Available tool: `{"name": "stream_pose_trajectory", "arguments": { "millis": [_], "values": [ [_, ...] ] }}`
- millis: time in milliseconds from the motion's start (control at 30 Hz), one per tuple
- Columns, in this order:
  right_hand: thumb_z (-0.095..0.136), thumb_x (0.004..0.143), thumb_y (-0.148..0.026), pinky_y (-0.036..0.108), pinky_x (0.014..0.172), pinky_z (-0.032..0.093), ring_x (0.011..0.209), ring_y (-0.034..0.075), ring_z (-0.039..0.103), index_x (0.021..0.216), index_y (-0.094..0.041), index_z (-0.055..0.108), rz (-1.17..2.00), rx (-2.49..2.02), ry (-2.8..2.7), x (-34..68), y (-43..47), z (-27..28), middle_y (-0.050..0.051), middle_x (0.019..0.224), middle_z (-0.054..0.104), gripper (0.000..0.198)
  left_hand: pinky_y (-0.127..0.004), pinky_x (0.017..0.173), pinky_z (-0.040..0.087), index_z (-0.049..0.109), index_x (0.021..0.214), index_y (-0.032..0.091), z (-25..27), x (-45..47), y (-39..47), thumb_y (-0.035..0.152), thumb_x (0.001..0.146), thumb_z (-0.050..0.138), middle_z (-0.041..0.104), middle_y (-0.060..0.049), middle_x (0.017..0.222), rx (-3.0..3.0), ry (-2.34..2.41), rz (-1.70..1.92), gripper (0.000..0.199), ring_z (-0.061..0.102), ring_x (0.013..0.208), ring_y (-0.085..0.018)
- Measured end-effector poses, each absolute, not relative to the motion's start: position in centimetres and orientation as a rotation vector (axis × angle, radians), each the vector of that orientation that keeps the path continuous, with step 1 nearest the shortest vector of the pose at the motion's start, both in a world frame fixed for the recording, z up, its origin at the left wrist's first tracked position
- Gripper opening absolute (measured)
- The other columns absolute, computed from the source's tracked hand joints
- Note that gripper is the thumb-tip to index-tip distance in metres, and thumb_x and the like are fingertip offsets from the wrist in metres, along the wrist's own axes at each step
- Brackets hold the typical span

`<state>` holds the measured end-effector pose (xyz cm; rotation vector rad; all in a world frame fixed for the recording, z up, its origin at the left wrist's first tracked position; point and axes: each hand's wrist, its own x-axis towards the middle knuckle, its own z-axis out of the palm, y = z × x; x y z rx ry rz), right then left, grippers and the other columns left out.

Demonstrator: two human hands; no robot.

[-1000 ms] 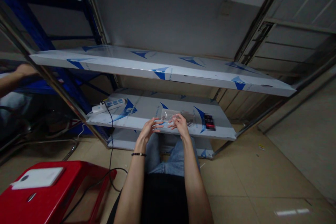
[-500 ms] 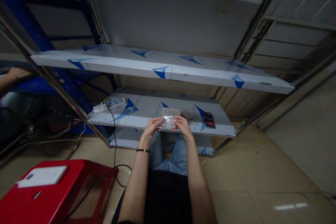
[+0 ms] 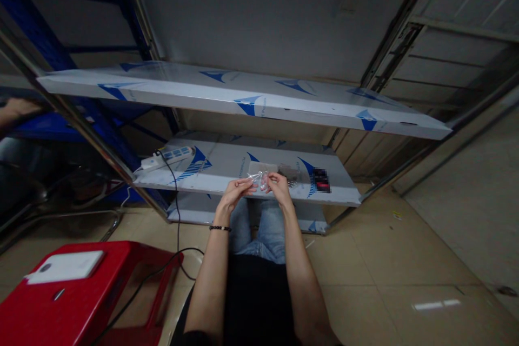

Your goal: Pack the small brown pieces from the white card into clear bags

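Observation:
A small clear plastic bag (image 3: 259,177) is stretched between my two hands, just above the front part of the middle shelf (image 3: 227,173). My left hand (image 3: 237,192), with a dark beaded bracelet at the wrist, pinches its left side. On the other side, the fingers of my right hand (image 3: 278,185) are closed on the bag. What the bag contains is too small to make out. Behind it lies a pale flat packet (image 3: 263,166). Right of my right hand is another clear bag (image 3: 288,174) with small dark or metallic pieces.
A white power strip (image 3: 168,158) with a black cable lies at the shelf's left. A blurred-out dark and red item (image 3: 322,180) sits at right. The upper shelf (image 3: 259,98) overhangs behind. A red stool (image 3: 81,303) bears a white device (image 3: 67,267). Another person's hand (image 3: 20,108) shows far left.
My hands have come closer together, with the clear bag still between them. The view has shifted slightly.

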<state>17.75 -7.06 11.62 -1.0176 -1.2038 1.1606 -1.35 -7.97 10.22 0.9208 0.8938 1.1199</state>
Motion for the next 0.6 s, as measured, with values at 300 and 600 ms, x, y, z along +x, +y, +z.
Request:
{"name": "stream_pose_trajectory", "arguments": {
  "millis": [300,600],
  "values": [
    [0.046,0.095,-0.067,0.024,0.041,0.053,0.055,0.018,0.069,0.100,-0.015,0.065,1.361,-1.056,-0.825,16.0,-6.4,10.6,0.010,0.083,0.072,0.056,-0.030,0.068,0.059,0.071,0.089,0.009,10.7,-1.7,-7.6,0.044,0.063,0.090,0.075,-0.009,0.072,1.109,1.040,1.254,0.048,0.073,0.067,-0.021],
    [0.037,0.105,-0.039,0.020,0.040,0.045,0.042,0.013,0.058,0.080,-0.016,0.060,1.467,-1.087,-0.368,12.5,-6.5,8.4,0.003,0.058,0.065,0.041,-0.026,0.053,0.053,0.067,0.086,0.012,11.0,-1.7,-7.8,0.040,0.065,0.084,0.069,-0.004,0.062,1.357,1.090,1.168,0.039,0.066,0.055,-0.017]
  ]
}}
